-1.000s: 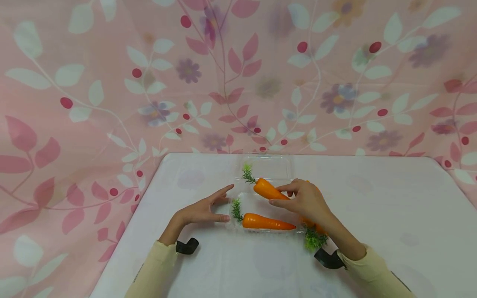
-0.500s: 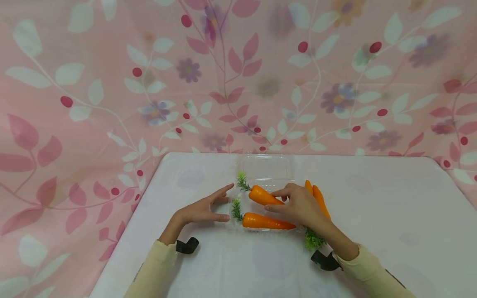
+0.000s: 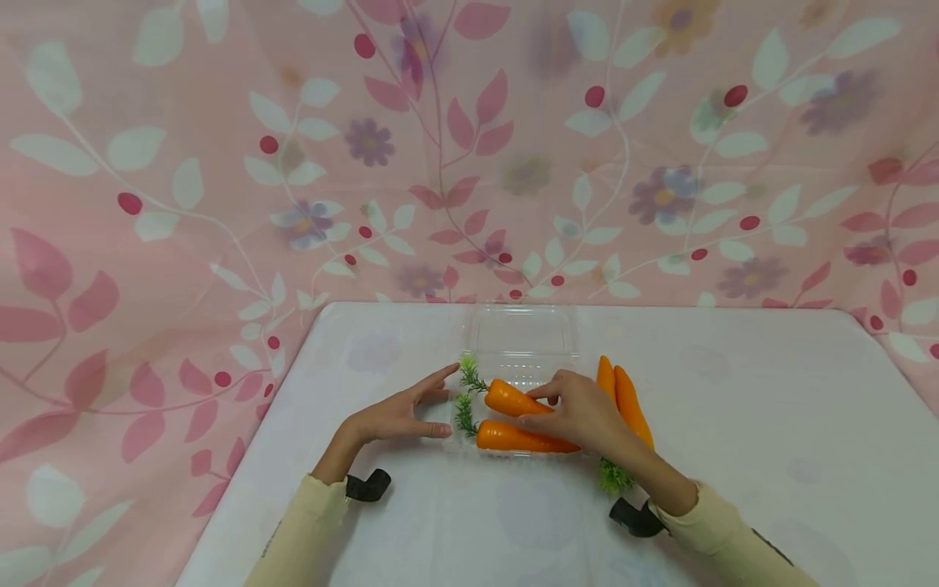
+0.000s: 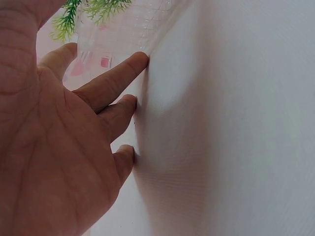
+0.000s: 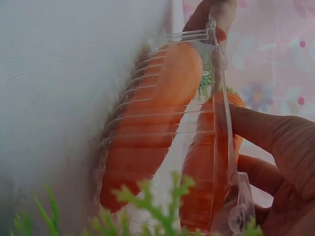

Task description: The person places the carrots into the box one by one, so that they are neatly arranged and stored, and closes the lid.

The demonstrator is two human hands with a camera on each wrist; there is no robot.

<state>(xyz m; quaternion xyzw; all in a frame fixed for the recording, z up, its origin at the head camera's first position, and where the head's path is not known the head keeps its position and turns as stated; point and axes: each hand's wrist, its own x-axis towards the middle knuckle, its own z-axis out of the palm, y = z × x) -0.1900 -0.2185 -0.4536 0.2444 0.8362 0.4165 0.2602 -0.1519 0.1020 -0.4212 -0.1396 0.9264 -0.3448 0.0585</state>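
Observation:
My right hand (image 3: 587,416) pinches an orange carrot (image 3: 504,397) between thumb and fingers, its tip hidden under the palm. The carrot is low over a clear plastic clamshell box (image 3: 522,330), its green top pointing left. Just in front of it, a second carrot (image 3: 517,436) lies lengthwise inside the box. Through the clear wall, the right wrist view has this carrot (image 5: 172,98) beside the held carrot (image 5: 197,172). At the box's left side my left hand (image 3: 399,416) stays spread, fingers extended, holding nothing. Its fingertips (image 4: 140,61) come right up to the box edge in the left wrist view.
Two more carrots (image 3: 632,405) lie right of the box, partly behind the right hand, with green tops (image 3: 614,477) toward me. The box lid lies folded back at the far side. A pink floral cloth (image 3: 469,163) hangs behind the white table (image 3: 770,424).
My right hand has moved the pinched carrot down and left, toward the front carrot in the box. The two carrots at the right are now less covered. My left hand stays in place.

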